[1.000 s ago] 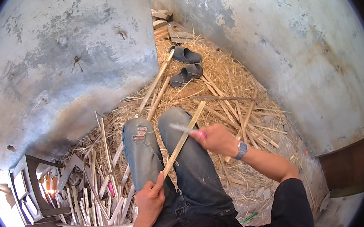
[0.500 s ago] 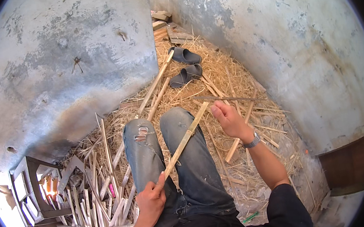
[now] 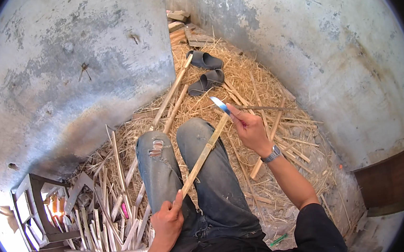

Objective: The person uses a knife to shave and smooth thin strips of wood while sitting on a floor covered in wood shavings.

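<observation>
The pale wooden strip (image 3: 199, 165) slants over your right thigh (image 3: 216, 182), running from its near end at 7 o'clock to its far end at 1 o'clock, with a raised ridge partway along. Your left hand (image 3: 168, 221) has its fingers closed around the near end, the index finger stretched along the strip. Your right hand (image 3: 252, 129) is at 1 o'clock, fingers wrapped round the handle of a knife (image 3: 218, 103); the blade points to 11 o'clock just beside the strip's far end, and whether they touch, you cannot tell from this view. A watch (image 3: 272, 154) circles your right wrist. Taking the strip as centre, two dark sandals (image 3: 207, 60) lie on straw (image 3: 251, 81) at 12 o'clock. A heap of strips (image 3: 111, 239) lies between 7 and 8, beside a dark frame (image 3: 39, 212). Something green (image 3: 278, 240) lies at 5. Worn walls (image 3: 311, 59) rise at 10 and 2.
</observation>
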Motion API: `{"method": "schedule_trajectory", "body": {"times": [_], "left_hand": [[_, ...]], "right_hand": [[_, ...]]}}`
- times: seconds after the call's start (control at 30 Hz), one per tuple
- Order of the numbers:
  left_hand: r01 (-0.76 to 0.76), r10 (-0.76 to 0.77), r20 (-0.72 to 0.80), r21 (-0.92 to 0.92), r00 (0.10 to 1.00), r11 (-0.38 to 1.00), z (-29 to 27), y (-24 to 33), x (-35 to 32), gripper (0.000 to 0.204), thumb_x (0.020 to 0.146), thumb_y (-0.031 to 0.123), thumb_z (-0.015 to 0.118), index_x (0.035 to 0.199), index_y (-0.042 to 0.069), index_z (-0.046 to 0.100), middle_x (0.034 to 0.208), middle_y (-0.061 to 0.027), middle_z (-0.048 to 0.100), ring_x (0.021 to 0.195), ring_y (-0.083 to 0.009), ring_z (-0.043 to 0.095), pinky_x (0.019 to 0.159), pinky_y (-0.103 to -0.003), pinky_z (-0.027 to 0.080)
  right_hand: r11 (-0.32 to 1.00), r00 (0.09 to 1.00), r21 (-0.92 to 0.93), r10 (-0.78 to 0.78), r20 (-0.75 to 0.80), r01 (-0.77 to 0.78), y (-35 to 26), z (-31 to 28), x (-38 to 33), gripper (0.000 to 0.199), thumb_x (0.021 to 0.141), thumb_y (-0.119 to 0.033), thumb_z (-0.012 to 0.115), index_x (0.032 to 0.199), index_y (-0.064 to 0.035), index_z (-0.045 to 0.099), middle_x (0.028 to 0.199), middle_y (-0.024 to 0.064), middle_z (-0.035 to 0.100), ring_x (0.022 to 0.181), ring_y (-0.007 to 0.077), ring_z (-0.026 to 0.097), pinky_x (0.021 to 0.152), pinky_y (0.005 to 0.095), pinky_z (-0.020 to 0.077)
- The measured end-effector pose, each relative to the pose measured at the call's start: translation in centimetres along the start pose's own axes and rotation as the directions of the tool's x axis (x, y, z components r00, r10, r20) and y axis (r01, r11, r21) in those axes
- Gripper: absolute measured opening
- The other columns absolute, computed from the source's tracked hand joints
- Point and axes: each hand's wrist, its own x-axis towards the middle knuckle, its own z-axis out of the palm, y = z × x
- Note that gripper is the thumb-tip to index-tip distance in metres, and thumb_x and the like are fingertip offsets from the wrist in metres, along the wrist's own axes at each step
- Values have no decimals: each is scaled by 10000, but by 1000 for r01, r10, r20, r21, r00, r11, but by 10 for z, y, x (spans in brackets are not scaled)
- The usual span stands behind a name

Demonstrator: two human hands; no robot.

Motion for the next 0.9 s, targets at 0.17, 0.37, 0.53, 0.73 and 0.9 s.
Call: {"method": "schedule_trajectory", "body": {"times": [0.17, 0.37, 0.53, 0.73, 0.9], "left_hand": [[-8, 8, -12, 11, 1000, 1000, 10, -5, -5, 581, 804, 26, 731, 1348, 231, 718, 678, -57, 537, 500, -265, 564, 490, -424, 457], [-14, 14, -2, 21, 1000, 1000, 13, -8, -5, 574, 813, 30, 732, 1356, 214, 709, 684, -68, 552, 509, -280, 578, 490, -431, 459], [11, -11, 13, -10, 1000, 1000, 9, -5, -5, 567, 819, 33, 733, 1357, 210, 706, 681, -76, 545, 517, -289, 580, 499, -440, 455], [39, -38, 17, -61, 999, 997, 6, -4, -3, 555, 829, 40, 740, 1353, 221, 710, 681, -86, 530, 537, -290, 571, 522, -443, 453], [43, -41, 19, -121, 999, 992, 4, -4, -1, 546, 829, 43, 741, 1345, 219, 714, 677, -88, 517, 551, -284, 566, 537, -437, 450]], "right_hand": [[998, 999, 66, 25, -39, -22, 10, 18, -9, 416, 990, -62, 668, 1398, -147, 672, 714, 197, 644, 525, 160, 524, 521, 332, 430], [991, 999, 135, -17, -31, 21, -7, 37, -38, 419, 982, -45, 672, 1391, -137, 678, 583, 151, 534, 458, 112, 417, 460, 313, 366], [985, 998, 158, 57, 40, -63, -16, 41, -58, 420, 980, -43, 677, 1391, -128, 677, 574, 138, 517, 478, 92, 419, 468, 300, 370], [946, 986, 289, 112, 126, -145, -36, 38, -69, 354, 1020, -75, 655, 1373, -71, 682, 599, 0, 501, 536, 51, 397, 484, 263, 345], [741, 919, 559, 208, 335, -372, -24, 30, -67, 356, 1043, -73, 622, 1397, -65, 665, 720, -26, 565, 608, 47, 456, 495, 248, 364]]}}
